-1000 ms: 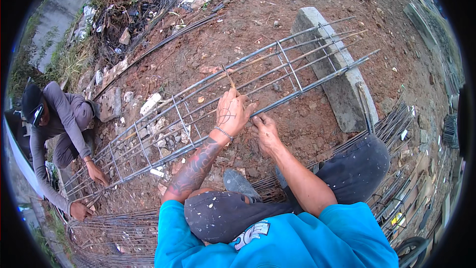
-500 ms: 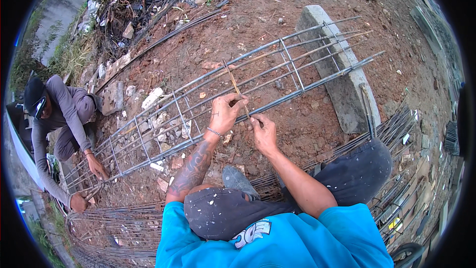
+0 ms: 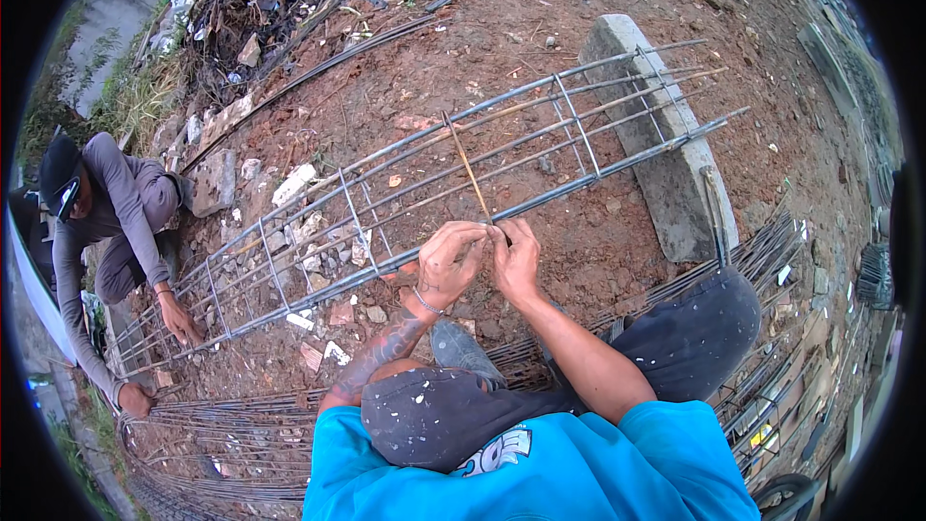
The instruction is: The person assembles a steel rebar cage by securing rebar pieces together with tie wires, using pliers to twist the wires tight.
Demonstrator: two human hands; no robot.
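A long rebar cage (image 3: 540, 201) slants across the ground in front of me, its steel bars joined by square stirrups. One rusty brown stirrup (image 3: 468, 169) crosses the cage and meets the near bar just beyond my fingers. My left hand (image 3: 451, 260) is closed at this corner, thumb and fingertips pinched together. Beside it, my right hand (image 3: 518, 259) pinches too, its fingertips almost touching the left ones. Whatever lies between the fingers is too small and hidden to name.
A concrete block (image 3: 675, 217) supports the cage's right end; a long-handled metal tool (image 3: 715, 212) leans there. Another person (image 3: 125, 198) crouches at the left end, hands by the bars. Loose rods (image 3: 231, 436) lie at lower left, rubble (image 3: 299, 183) beyond the cage.
My left hand has left the middle of the rusty stirrup and come down toward me, beside my right hand at the near bar. The other person's hands have shifted slightly.
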